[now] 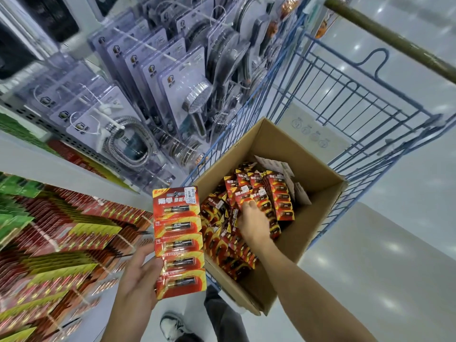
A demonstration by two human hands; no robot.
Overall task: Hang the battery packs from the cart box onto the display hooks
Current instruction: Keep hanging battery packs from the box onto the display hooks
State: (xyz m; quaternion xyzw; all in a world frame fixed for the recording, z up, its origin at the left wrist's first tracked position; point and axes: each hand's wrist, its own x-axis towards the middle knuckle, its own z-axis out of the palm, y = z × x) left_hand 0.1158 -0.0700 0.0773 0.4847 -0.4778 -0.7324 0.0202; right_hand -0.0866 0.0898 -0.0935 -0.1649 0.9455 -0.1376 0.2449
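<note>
Head view: left hand [138,275] pinches an upright battery strip [179,241]; right hand [253,224] – fingers curled onto packs [246,196] in the box [318,218] – reaches deeper.

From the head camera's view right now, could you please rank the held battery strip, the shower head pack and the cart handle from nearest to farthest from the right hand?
From the right hand, in the box:
1. Held battery strip, just left, in the left hand.
2. Shower head pack, up on the display hooks, left.
3. Cart handle, top right, far end.
</note>
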